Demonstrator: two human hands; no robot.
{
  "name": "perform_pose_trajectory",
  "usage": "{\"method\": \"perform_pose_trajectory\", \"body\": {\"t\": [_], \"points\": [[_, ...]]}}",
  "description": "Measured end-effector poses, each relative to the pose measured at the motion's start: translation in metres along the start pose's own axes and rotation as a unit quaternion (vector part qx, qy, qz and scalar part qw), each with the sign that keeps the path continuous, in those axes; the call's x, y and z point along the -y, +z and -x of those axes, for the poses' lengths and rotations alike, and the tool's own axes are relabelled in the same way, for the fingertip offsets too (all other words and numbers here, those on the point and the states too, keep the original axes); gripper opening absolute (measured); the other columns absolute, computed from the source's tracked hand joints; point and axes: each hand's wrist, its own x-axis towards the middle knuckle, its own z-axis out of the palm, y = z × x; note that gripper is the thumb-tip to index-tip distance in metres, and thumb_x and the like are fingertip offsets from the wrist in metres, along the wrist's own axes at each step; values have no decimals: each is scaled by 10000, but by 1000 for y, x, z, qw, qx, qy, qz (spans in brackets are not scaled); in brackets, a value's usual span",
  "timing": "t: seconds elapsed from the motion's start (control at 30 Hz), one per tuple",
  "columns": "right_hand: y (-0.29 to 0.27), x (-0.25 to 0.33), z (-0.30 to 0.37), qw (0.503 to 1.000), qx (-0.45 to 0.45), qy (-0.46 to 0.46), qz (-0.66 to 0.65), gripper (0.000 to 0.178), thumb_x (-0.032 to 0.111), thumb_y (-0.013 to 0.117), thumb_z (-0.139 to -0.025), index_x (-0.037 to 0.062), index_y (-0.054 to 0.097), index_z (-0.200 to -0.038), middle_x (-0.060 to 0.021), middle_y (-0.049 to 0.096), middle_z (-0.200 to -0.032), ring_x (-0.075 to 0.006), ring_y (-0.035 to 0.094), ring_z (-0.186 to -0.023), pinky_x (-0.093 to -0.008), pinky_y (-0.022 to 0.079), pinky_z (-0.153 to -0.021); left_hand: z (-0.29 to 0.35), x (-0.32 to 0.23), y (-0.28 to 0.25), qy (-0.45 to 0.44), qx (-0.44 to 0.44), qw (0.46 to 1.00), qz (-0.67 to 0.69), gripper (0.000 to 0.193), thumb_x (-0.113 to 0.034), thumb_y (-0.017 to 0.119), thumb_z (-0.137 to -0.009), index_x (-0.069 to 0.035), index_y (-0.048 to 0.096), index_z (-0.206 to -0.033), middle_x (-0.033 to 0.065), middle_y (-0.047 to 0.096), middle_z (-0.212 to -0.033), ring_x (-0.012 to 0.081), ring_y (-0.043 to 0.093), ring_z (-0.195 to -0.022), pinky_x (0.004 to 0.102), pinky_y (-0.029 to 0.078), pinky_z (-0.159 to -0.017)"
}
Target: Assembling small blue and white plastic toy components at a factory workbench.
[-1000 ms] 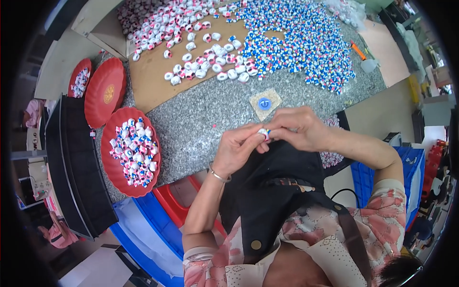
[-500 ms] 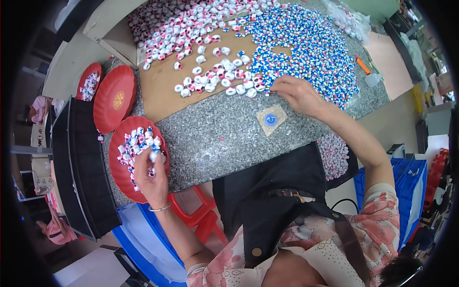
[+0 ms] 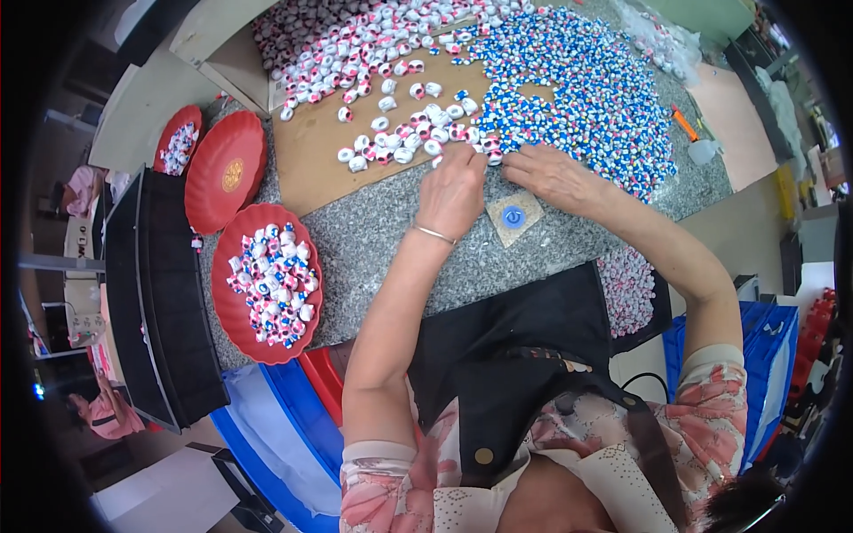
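Speckled grey stone countertop point(image 3: 355, 240) spreads beneath both hands. Left hand point(image 3: 455, 191) and right hand point(image 3: 551, 173) nearly meet at its far side, fingers bunched narrow and pointing downward; their tips are hidden, so I cannot tell whether either grips a piece. White-and-pink figurine heads point(image 3: 410, 142) lie just beyond and left of the left hand, the nearer of the 2. Small blue-and-white figurine parts point(image 3: 586, 107) spread just beyond the right hand. Both kinds lie at mixed angles, with no shared long axis. Nearer the body, between the hands, sits 1 blue disc point(image 3: 513, 216) on a tan pad point(image 3: 506, 236). Well left of the left hand, a scalloped red plate point(image 3: 226, 311) holds heaped white, blue and pink figurines point(image 3: 275, 284); behind it stands another red plate point(image 3: 209, 195) with a gold emblem.
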Motion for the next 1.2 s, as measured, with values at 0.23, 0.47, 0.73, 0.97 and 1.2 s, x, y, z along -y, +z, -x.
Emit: {"method": "perform_pose_trajectory", "body": {"t": [0.23, 0.47, 0.73, 0.97, 1.2], "points": [[-21, 5, 40, 959, -110, 207, -162, 185, 26, 595, -858, 34, 555, -1038, -132, 545, -1000, -328, 581, -952, -409, 478, -795, -1, -11, -8, 9, -3, 1000, -6, 213, 33, 607, -765, -13, 610, -972, 150, 535, -957, 286, 619, -831, 382, 533, -675], [-30, 29, 75, 965, 24, 207, -160, 204, -16, 628, -815, 31, 662, -1011, -149, 615, -1037, -336, 644, -865, -402, 519, -728, 69, -7, -46, -298, 22, 759, 579, 323, -6, 598, -901, -2, 565, -1222, 61, 594, -1142, 112, 616, -897, 252, 510, -767], [-30, 24, 64, 955, -17, 202, -215, 141, 40, 659, -816, 32, 658, -957, -146, 618, -872, -353, 619, -799, -421, 498, -707, 108, -30, -42, -285, -21, 709, 644, 395, 17, 577, -911, -1, 514, -1301, 91, 605, -1136, 140, 626, -947, 259, 516, -836], [-32, 35, 60, 930, 18, 314, -191, 125, 87, 645, -838, 20, 661, -942, -156, 660, -876, -344, 642, -827, -423, 509, -725, 111, -36, -41, -275, -31, 701, 657, 403, 27, 580, -905, 8, 491, -1298, 109, 609, -1148, 160, 631, -980, 277, 519, -861], [-45, 54, 25, 980, -22, 145, -131, 104, 107, 656, -822, 52, 660, -910, -102, 641, -829, -295, 626, -776, -397, 481, -698, 115, -40, -39, -306, -50, 720, 621, 386, 101, 640, -836, 30, 544, -1203, 92, 615, -1098, 127, 638, -945, 226, 521, -839]]}}
